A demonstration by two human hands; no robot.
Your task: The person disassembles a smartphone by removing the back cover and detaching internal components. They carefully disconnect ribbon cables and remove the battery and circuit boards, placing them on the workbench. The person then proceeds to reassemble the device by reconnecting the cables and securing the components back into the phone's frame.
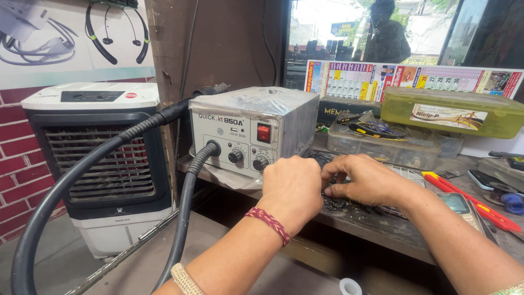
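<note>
My left hand point(293, 188) rests on the workbench edge right in front of a grey hot-air station point(248, 131), fingers curled downward; a red thread band circles its wrist. My right hand point(364, 179) is just beside it, fingertips pinched over a heap of small dark parts point(341, 203) on the bench. Whether either hand actually grips a part is hidden by the fingers. The station has a red switch, two black knobs and a thick black hose point(82, 175) leaving its front and side.
A white air cooler point(101, 164) stands at left on the floor. Behind the hands are a clear parts tray point(382, 143), a green lidded box point(450, 112) and a calendar strip. A red-handled cutter point(475, 203), a small phone point(458, 205) and another phone lie at right.
</note>
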